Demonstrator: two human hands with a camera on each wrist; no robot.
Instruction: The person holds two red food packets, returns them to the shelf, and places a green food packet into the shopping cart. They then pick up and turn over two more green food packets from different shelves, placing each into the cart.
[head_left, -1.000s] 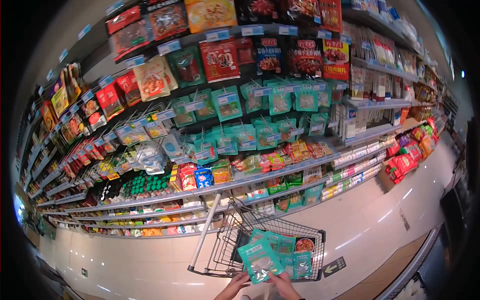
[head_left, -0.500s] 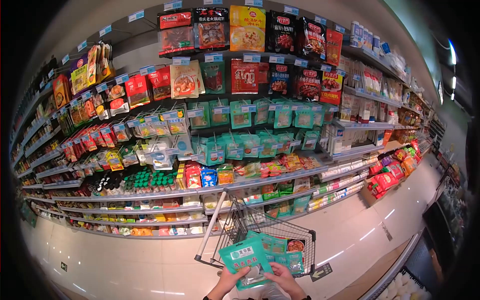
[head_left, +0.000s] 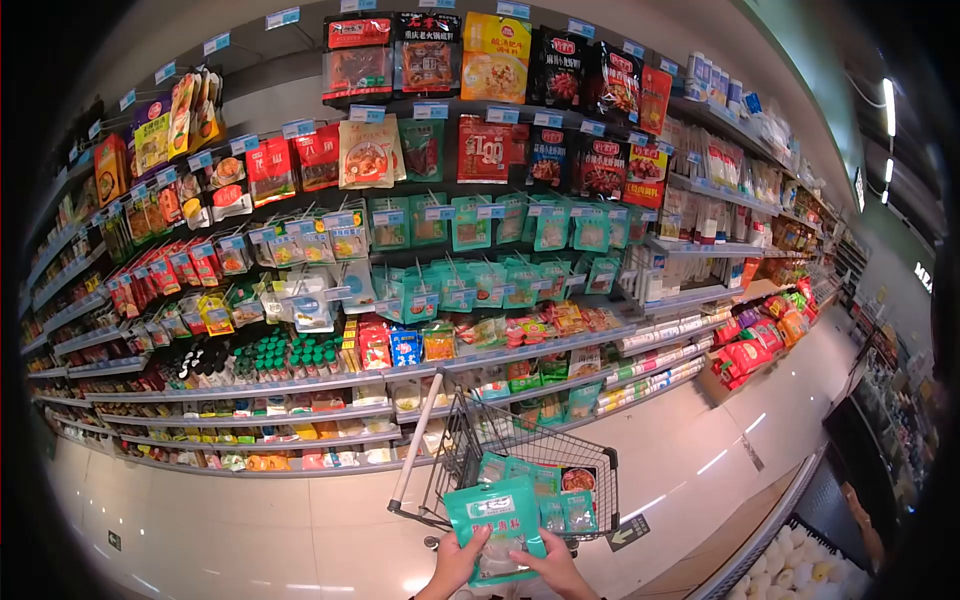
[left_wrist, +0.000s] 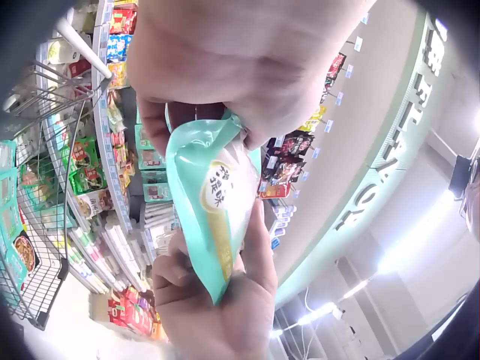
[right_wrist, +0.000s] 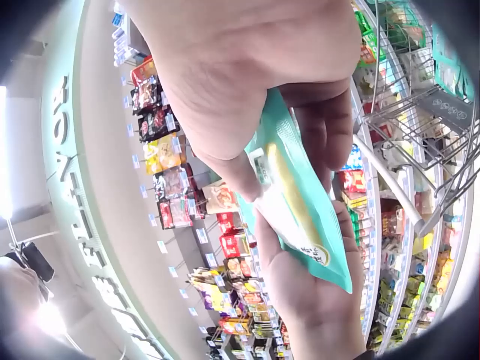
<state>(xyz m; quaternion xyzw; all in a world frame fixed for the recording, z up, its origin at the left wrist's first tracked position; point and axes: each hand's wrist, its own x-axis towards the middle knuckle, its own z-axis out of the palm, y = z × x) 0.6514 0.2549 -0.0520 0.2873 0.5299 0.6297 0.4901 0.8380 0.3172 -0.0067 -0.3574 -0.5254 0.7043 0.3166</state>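
Note:
A teal seasoning packet [head_left: 493, 520] with a clear window is held upright in front of the body, over the near side of the shopping cart. My left hand [head_left: 457, 562] grips its left edge, thumb on the front face. On the opposite edge my right hand [head_left: 556, 568] pinches it, thumb also across the front. The left wrist view shows the bottom fold of the packet [left_wrist: 210, 202] between both hands, and in the right wrist view the packet [right_wrist: 296, 202] is seen edge-on. Several similar teal packets [head_left: 579, 513] lie in the cart beyond, beside a packet with a food picture [head_left: 578, 480].
The wire shopping cart [head_left: 608, 490] has its handle [head_left: 417, 440] to the left. Behind it stand shelves [head_left: 300, 383] hung with seasoning packets. At right, red bags [head_left: 745, 355] fill a floor box, and a bin of pale produce [head_left: 795, 565] stands near the lower right.
The packet came up closer and more upright as the hands shifted to grip both its sides. The head view has also turned slightly, moving the shelves and cart in frame.

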